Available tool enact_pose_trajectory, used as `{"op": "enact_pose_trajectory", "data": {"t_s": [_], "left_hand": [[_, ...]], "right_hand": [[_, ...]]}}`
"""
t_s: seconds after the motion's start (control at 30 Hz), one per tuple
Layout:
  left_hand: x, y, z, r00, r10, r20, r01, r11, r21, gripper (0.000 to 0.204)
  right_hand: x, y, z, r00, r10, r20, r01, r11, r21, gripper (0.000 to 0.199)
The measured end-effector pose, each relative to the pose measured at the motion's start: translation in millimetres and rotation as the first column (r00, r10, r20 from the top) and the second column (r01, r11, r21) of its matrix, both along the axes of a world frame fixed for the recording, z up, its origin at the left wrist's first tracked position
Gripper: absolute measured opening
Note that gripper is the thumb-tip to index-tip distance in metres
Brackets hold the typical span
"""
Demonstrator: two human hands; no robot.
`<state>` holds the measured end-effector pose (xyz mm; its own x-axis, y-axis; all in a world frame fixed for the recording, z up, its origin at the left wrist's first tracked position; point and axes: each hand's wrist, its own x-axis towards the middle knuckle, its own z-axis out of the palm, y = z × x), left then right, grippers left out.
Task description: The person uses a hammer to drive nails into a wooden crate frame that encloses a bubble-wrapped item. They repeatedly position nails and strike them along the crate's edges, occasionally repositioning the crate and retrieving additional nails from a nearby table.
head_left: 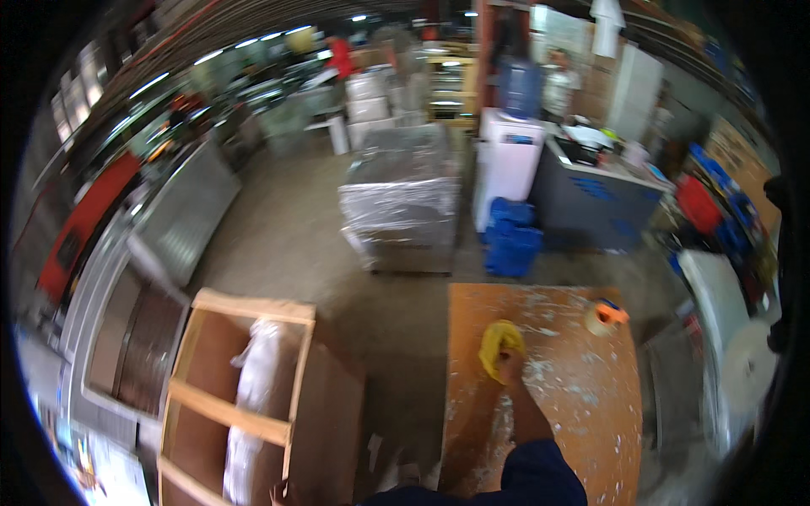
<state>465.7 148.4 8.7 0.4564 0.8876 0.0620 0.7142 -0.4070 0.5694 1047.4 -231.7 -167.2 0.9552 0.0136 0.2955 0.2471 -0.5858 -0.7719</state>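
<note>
My right hand (510, 366) reaches over a worn orange-brown tabletop (582, 405), its fingers closed on the near side of a yellow ring-shaped roll (489, 347). The roll is blurred, and whether it rests on the top or is lifted cannot be told. Farther right on the same surface sits a tape dispenser (606, 317) with an orange part. At the lower edge, only a small blurred bit of my left hand (279, 492) shows beside an open wooden-framed crate (253, 308). A long bundle in clear plastic wrap (257, 379) lies inside that crate.
A plastic-wrapped stack (401, 194) stands on the floor ahead. Right of it are a white water dispenser (509, 160), blue bundles (512, 240) and a grey counter (591, 207). Metal panels (190, 211) lean at the left. Wrapped goods and a white roll (749, 367) crowd the right.
</note>
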Motion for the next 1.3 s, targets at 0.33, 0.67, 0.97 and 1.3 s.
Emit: {"op": "enact_pose_trajectory", "data": {"t_s": [0.33,0.67,0.97,1.3], "left_hand": [[42,16,-2,0.956,-0.289,0.044,0.289,0.957,-0.009,0.039],[183,-65,71,0.872,-0.307,0.382,0.463,0.772,-0.436,0.035],[326,-240,44,0.912,0.133,0.387,0.409,-0.297,-0.863,0.057],[261,-263,-81,0.962,-0.154,0.226,0.156,-0.373,-0.915,0.028]], "right_hand": [[-35,-9,44,0.917,-0.387,-0.103,0.389,0.921,0.001,0.018],[-49,-52,70,0.862,-0.427,-0.272,0.506,0.719,0.476,0.025],[-246,-9,200,0.894,0.190,-0.406,0.103,0.794,0.599,0.022],[-355,-35,180,0.946,-0.179,-0.271,0.186,0.983,0.001,0.039]]}}
